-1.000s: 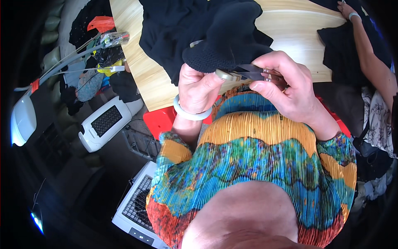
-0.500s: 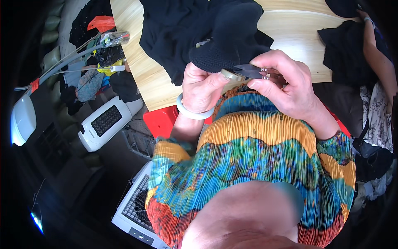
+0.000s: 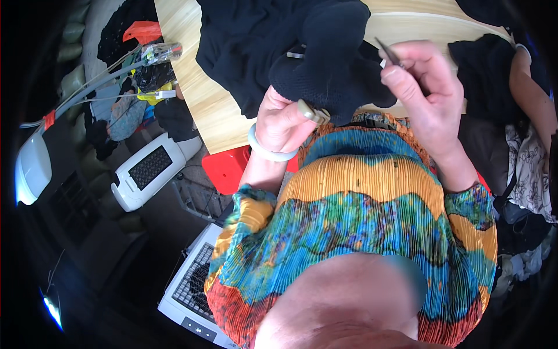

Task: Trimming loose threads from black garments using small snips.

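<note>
Black knit fabric (image 3: 331,49) lies bunched over the near part of the table, with a small pale tag (image 3: 295,55) on it. My left hand (image 3: 280,123) is closed on its near edge. A small beige, band-like piece (image 3: 313,111) shows at my left thumb; I cannot tell whether it is worn or held. Thread snips (image 3: 388,53) are gripped between the thumb and fingers of my right hand (image 3: 427,87), held up right of the fabric. Their dark tip points up and left; the handles are hidden in my hand.
The wooden table (image 3: 224,119) reaches away from me. At the right, another person's arm (image 3: 532,87) is beside black cloth (image 3: 482,72). A red stool (image 3: 226,170), a white machine part (image 3: 152,168) and a fan unit (image 3: 195,285) stand left. Cables and a clear bottle (image 3: 163,53) are far left.
My right hand has moved the snips away from the fabric edge, up and to the right. My left hand keeps its grip, and the beige piece has turned slightly. The other person's arm has shifted.
</note>
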Tool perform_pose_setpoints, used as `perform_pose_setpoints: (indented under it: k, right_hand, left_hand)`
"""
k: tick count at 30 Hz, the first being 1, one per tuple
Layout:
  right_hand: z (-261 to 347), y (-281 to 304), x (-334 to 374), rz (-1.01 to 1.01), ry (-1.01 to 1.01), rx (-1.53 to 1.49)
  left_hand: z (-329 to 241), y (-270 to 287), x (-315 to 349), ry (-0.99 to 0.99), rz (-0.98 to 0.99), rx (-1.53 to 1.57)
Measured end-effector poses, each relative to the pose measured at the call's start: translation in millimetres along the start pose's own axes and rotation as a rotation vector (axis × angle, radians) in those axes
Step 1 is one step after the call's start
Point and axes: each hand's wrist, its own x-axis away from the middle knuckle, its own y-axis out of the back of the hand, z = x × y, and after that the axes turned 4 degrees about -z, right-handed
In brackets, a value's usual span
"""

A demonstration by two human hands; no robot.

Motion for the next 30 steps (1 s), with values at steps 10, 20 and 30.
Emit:
perform_pose_setpoints:
  k: [10, 20, 30]
  right_hand:
    - [10, -3, -13, 0.368, 0.302, 0.315]
    - [8, 5, -15, -0.004, 0.095, 0.325]
    - [5, -4, -15, 0.289, 0.433, 0.467]
  left_hand:
    - [1, 0, 0, 0.109, -0.011, 0.02]
    - [1, 3, -1, 0.053, 0.068, 0.148]
    - [-1, 6, -6, 0.163, 0.13, 0.124]
